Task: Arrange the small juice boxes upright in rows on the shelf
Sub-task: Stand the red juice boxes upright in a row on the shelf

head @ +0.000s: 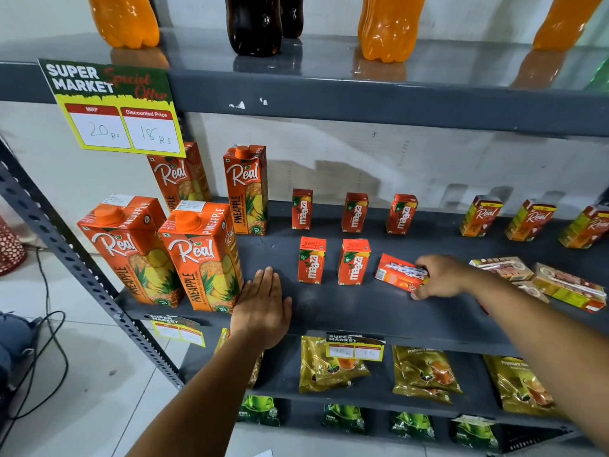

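On the dark grey shelf (346, 311), three small red Maaza boxes (355, 212) stand upright in a back row. Two more Maaza boxes (333, 261) stand in a front row. My right hand (443, 277) grips a sixth Maaza box (397, 272), which lies tilted on its side to the right of the front row. My left hand (262, 305) rests flat and open on the shelf's front, beside the large cartons. Small Real boxes (530, 221) stand upright at the back right. Other small Real boxes (568, 286) lie flat at the front right.
Several tall Real pineapple cartons (201, 255) stand at the shelf's left. Soda bottles (385, 28) line the shelf above, with a price sign (112, 107) hanging from it. Tea pouches (425, 374) fill the shelves below. A cable (49, 341) lies on the tiled floor at left.
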`<action>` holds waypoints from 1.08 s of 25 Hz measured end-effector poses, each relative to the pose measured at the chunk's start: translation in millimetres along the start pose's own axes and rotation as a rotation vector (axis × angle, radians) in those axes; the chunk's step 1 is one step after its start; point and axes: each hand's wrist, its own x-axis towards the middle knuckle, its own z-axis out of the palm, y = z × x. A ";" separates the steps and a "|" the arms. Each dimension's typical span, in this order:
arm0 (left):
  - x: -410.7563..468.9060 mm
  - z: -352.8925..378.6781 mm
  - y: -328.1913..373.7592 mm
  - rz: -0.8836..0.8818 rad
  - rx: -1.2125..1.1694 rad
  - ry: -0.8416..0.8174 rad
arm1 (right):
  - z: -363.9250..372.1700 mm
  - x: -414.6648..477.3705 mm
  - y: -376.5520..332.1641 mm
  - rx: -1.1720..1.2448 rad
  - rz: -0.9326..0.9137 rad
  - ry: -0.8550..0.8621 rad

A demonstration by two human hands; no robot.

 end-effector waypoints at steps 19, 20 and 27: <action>0.9 2.7 -1.8 -0.002 -0.013 -0.007 | -56.5 -17.1 -24.9 -0.347 -0.500 0.187; 1.0 2.6 -1.8 -0.001 -0.016 -0.004 | -56.9 -14.6 -22.1 -0.256 -0.494 0.202; -2.1 -0.2 -2.0 0.021 -0.001 0.011 | -74.8 -16.1 -27.7 -0.566 -0.578 0.222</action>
